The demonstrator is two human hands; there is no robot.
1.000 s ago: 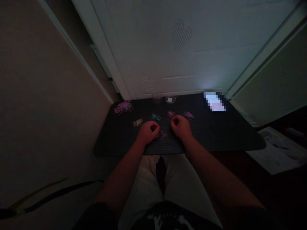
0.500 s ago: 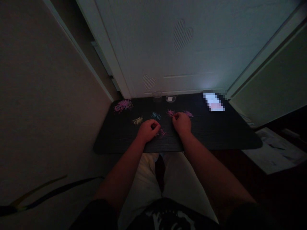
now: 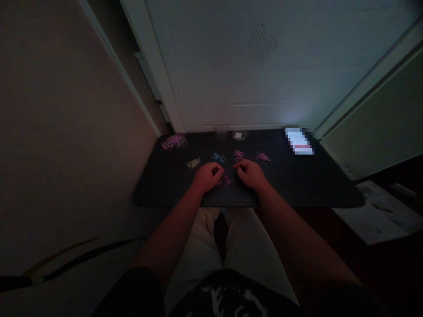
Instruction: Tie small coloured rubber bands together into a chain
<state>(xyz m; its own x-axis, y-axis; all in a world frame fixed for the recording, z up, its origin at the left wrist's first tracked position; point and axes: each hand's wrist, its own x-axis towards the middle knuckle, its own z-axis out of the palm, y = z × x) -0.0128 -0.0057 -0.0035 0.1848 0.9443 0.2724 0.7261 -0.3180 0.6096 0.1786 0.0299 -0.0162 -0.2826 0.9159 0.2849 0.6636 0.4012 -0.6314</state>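
My left hand rests low over the dark table with its fingers pinched, beside a small scatter of pink sticks. Whatever is between those fingertips is too small to make out. Across from it, my right hand is also closed in a pinch, just below a pink pile of thin sticks. Farther right lies a pinkish-purple pile. A blue pile sits above the gap between the hands, and a pale yellow pile lies up and left of my left hand.
A larger mixed pink and purple heap occupies the table's back left. Along the back edge stand a clear round container and a clear lid with a white label. A lit, pixelated phone-like screen lies at back right. The door rises behind the table.
My right hand has drawn back from the pink pile, down and toward my left hand. My left hand stays near the pink scatter. The view has shifted slightly.
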